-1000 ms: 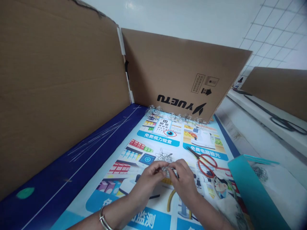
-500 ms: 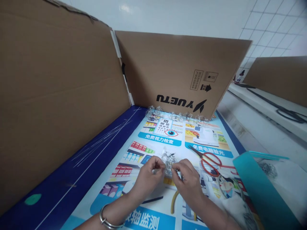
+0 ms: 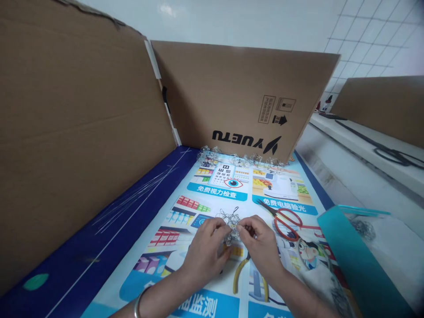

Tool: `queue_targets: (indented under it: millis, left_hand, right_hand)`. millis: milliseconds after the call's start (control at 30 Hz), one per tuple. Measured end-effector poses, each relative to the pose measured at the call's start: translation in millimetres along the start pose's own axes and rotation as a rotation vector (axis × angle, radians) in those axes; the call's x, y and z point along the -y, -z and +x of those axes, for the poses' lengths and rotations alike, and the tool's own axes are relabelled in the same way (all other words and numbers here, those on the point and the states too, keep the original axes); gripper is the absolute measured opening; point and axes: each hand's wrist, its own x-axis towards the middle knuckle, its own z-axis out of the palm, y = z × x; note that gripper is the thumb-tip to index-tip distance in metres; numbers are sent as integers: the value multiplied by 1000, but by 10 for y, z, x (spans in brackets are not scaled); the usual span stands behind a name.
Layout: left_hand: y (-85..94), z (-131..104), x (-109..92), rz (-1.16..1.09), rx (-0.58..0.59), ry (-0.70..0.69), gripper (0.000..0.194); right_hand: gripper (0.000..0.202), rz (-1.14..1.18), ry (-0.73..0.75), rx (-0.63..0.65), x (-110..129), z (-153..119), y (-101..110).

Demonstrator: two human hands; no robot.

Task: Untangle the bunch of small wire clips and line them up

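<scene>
A small tangled piece of silvery wire with clear beads (image 3: 232, 221) is between my two hands, above the printed mat. My left hand (image 3: 208, 247) pinches its left side with thumb and forefinger. From the right, my right hand (image 3: 260, 243) grips the other side with its fingertips closed. A small dark loop sticks up at the top of the piece. Partly under my right hand lie pliers with yellow handles (image 3: 238, 276). Red-handled scissors (image 3: 285, 223) rest open just beyond that hand.
Similar wire pieces (image 3: 241, 161) line the foot of the cardboard panel (image 3: 245, 97). Loose thin wires (image 3: 135, 194) lie on the blue cloth at left. At right are a teal box (image 3: 361, 260) and a clear bag (image 3: 324, 282).
My left hand has shifted its hold on the wire piece, its fingers now more over the piece. The piece has turned, showing the dark loop on top. The view has shifted slightly.
</scene>
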Motion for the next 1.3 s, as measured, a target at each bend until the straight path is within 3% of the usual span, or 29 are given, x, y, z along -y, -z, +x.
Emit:
queue_targets:
  millis: [200, 333, 567, 700, 1100, 1300]
  left_hand:
    - [-53, -18, 128, 117, -63, -58, 33]
    - [-38, 3, 174, -10, -102, -31, 26]
    - [40, 91, 148, -412, -82, 354, 13]
    - [28, 101, 160, -577, -62, 456, 15]
    - [15, 115, 161, -814, -57, 472, 16]
    - [-8, 99, 186, -829, -64, 444, 19]
  right_hand:
    - [7, 42, 13, 22, 21, -28, -14]
    - [8, 15, 44, 23, 5, -34, -12]
    - [10, -47, 101, 7, -29, -6, 34]
    - [10, -55, 91, 2, -38, 4, 47]
    - [11, -15, 98, 3, -58, 33, 51]
    - [12, -18, 87, 5, -45, 24, 39]
